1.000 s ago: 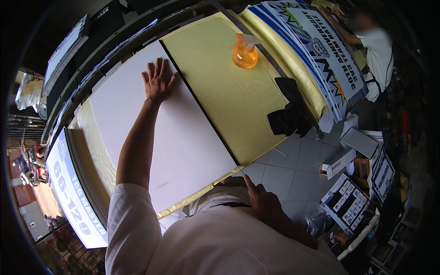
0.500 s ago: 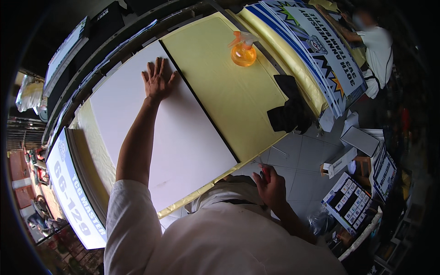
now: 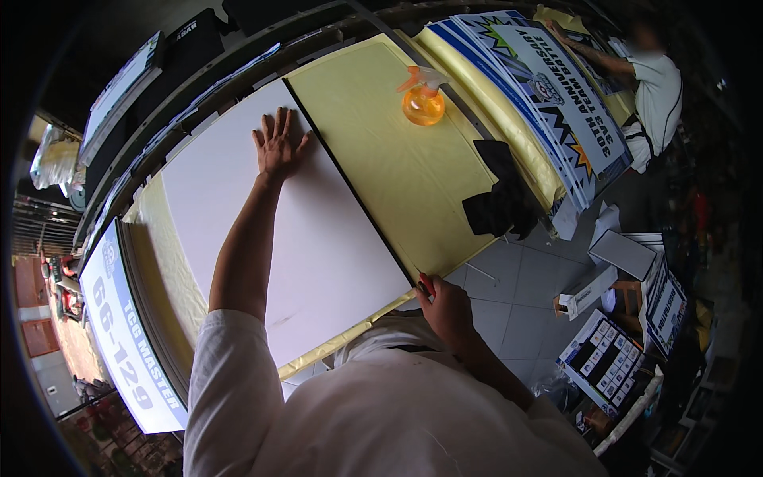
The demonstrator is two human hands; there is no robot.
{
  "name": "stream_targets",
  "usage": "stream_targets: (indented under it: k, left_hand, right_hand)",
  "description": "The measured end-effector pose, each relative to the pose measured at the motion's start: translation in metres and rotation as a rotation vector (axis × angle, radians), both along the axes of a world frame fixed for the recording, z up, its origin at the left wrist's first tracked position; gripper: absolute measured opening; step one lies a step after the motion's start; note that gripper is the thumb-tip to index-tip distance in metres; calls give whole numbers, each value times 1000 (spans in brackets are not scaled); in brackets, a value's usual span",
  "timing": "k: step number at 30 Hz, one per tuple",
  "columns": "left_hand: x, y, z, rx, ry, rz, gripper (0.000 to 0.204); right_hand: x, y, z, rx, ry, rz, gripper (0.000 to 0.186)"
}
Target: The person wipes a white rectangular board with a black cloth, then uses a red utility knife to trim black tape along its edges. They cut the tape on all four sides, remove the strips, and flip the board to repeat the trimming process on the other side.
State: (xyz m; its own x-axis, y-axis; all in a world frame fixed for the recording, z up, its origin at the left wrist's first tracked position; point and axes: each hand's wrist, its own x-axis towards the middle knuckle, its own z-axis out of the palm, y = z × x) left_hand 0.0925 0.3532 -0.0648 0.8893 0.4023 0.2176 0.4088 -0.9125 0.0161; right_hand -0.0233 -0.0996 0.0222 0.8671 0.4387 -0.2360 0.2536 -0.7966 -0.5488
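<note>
A large white board [image 3: 318, 254] lies flat on the yellow-covered worktable [image 3: 381, 159]. My left hand [image 3: 280, 149] presses flat on its far part, fingers spread. A narrow black strip [image 3: 350, 189] runs along the board's right edge. At the near end of that edge, my right hand [image 3: 449, 310] is closed round a red-handled cutter knife [image 3: 428, 285]. The knife's thin tip points to the board's near right corner; whether it touches is too small to tell.
An orange spray bottle [image 3: 423, 105] and a black cloth [image 3: 497, 195] are on the table's right side. Printed boards are stacked at far right [image 3: 548, 95] and at left [image 3: 131, 334]. Another person [image 3: 656, 87] works at far right. Boxes [image 3: 588, 294] stand on the floor.
My right hand has moved left and forward with the cutter knife, from beyond the table's near edge to the board's corner. My left hand stays flat on the board.
</note>
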Motion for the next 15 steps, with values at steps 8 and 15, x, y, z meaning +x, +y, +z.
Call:
stream_targets:
  k: [8,15]
  left_hand:
    - [0,0,0,13,-15,-6,80]
    - [-1,-2,0,-17,4,1,80]
  right_hand:
    - [-5,5,-4,-53,-70,8,20]
    - [-7,13,-3,-75,-94,42,20]
